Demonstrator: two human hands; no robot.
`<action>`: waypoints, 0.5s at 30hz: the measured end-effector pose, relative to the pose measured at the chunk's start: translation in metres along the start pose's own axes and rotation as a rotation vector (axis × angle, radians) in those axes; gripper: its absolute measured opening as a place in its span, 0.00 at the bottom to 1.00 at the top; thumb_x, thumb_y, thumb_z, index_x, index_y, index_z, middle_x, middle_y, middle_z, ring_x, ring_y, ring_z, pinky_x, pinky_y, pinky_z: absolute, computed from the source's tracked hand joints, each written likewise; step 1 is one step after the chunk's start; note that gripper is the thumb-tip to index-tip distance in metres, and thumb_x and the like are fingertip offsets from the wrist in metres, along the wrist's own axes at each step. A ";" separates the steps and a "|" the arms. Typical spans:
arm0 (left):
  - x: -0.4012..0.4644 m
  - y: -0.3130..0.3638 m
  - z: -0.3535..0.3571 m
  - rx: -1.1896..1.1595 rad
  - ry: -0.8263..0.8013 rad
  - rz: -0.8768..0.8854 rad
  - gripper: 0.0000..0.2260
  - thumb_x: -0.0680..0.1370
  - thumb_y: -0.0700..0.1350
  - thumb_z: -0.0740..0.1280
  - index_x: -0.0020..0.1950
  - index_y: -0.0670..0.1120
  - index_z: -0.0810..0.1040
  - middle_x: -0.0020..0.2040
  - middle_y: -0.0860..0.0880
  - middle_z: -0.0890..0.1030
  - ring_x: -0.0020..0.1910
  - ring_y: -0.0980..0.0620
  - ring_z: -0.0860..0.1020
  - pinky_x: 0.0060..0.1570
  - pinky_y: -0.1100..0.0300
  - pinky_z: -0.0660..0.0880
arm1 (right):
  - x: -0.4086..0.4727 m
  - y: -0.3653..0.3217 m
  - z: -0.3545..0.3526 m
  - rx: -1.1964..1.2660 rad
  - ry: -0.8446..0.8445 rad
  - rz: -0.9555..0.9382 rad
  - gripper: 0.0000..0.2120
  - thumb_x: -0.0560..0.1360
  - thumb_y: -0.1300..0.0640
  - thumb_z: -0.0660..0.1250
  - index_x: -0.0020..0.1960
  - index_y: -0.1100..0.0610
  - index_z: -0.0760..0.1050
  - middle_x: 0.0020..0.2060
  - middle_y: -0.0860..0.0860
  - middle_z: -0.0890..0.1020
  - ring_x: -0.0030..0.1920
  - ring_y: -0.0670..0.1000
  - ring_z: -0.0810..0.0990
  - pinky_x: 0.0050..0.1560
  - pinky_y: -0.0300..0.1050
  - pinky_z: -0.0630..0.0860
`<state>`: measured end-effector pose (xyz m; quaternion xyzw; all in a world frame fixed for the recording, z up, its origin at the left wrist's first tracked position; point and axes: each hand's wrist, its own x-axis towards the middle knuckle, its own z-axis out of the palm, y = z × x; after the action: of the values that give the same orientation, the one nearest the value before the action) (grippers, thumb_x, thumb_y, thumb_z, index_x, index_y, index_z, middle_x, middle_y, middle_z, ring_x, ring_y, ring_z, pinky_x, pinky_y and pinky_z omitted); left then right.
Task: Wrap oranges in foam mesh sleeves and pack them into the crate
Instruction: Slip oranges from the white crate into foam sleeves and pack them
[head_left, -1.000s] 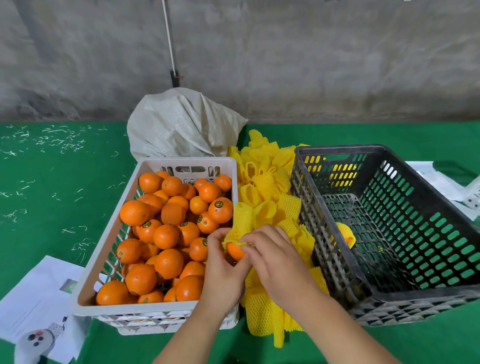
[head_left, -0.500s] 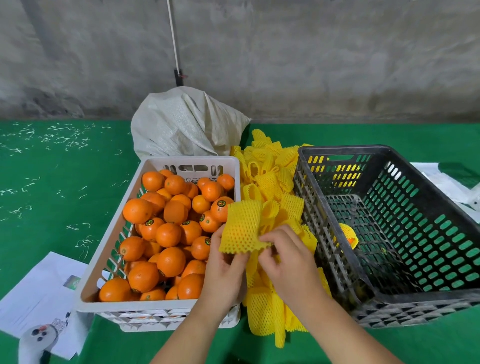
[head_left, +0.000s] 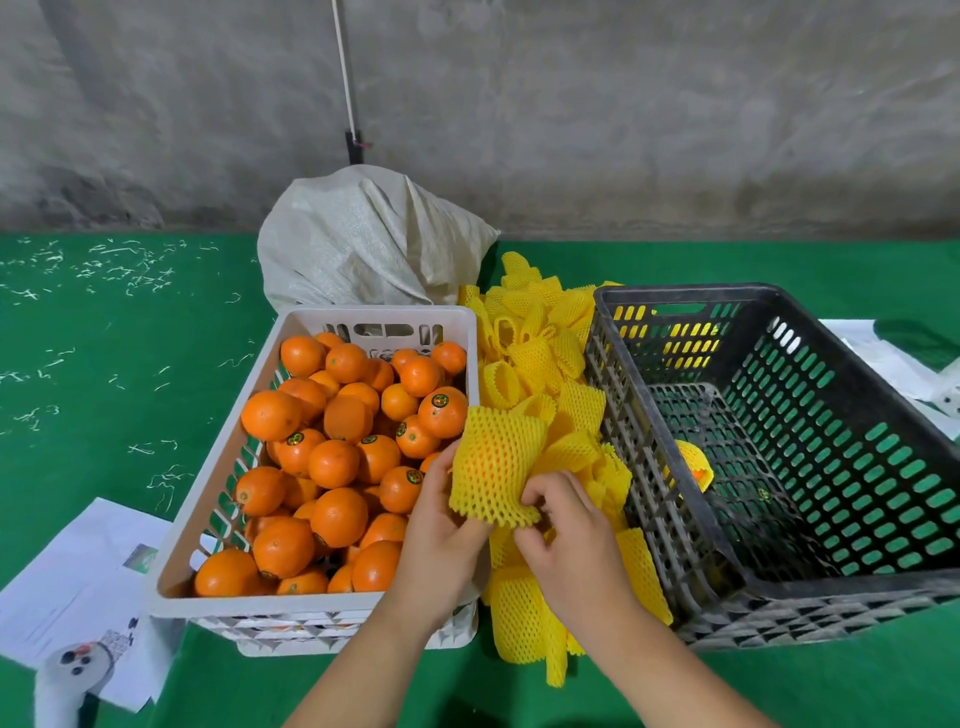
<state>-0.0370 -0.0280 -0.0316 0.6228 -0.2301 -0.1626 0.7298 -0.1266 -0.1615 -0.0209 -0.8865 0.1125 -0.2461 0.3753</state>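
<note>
White paper sheets (head_left: 78, 577) are lying at the far left on the green counter (head_left: 104, 395), with scattered pale shreds (head_left: 119, 270) sitting farther back. Just beside the sheets, a white crate (head_left: 218, 467) is holding a heap of loose oranges (head_left: 332, 457), several of them wearing small round stickers. Behind that crate a pale woven sack (head_left: 363, 244) is slumping against the grey wall (head_left: 623, 114), and a thin pole (head_left: 345, 83) is standing upright above it.

The left hand (head_left: 441, 540) is reaching in over the near right corner of the white crate, its fingers (head_left: 441, 467) curling around the left side of a yellow foam mesh sleeve (head_left: 493, 467). Orange is showing through the mesh, so a wrapped orange is sitting inside the sleeve, held above the gap between the two crates. The right hand (head_left: 571, 540) is meeting it from below right, fingertips (head_left: 535, 493) pinching the sleeve's lower edge.

Under and behind both hands, a pile of spare sleeves (head_left: 540, 353) is filling the strip of counter between the crates. To the right, a black crate (head_left: 779, 467) is standing with its slotted walls showing green through them. One sleeved orange (head_left: 693, 460) is resting inside against its left wall. Beyond the black crate's far right corner, more white paper (head_left: 893, 364) is lying on the counter.
</note>
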 end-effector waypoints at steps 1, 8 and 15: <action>0.000 0.000 0.001 -0.004 0.036 0.004 0.27 0.80 0.35 0.73 0.76 0.51 0.71 0.65 0.52 0.82 0.64 0.52 0.81 0.58 0.63 0.78 | -0.002 -0.002 0.002 -0.021 -0.019 -0.025 0.15 0.72 0.65 0.69 0.50 0.48 0.69 0.46 0.40 0.69 0.43 0.43 0.70 0.40 0.43 0.70; 0.002 -0.004 0.000 0.057 0.131 0.018 0.30 0.78 0.33 0.74 0.69 0.62 0.73 0.61 0.56 0.83 0.58 0.54 0.83 0.52 0.61 0.80 | 0.009 -0.022 -0.010 0.774 -0.032 0.508 0.24 0.66 0.31 0.68 0.60 0.34 0.69 0.55 0.35 0.78 0.54 0.39 0.80 0.55 0.43 0.77; -0.003 -0.011 0.006 0.105 -0.044 -0.005 0.23 0.81 0.33 0.69 0.67 0.59 0.79 0.51 0.48 0.85 0.49 0.53 0.82 0.49 0.59 0.80 | 0.019 -0.031 -0.013 0.855 0.066 0.661 0.35 0.63 0.42 0.76 0.68 0.42 0.73 0.60 0.46 0.84 0.59 0.50 0.84 0.61 0.56 0.80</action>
<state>-0.0421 -0.0333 -0.0417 0.6572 -0.2529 -0.1658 0.6904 -0.1165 -0.1551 0.0162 -0.5640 0.2867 -0.1664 0.7563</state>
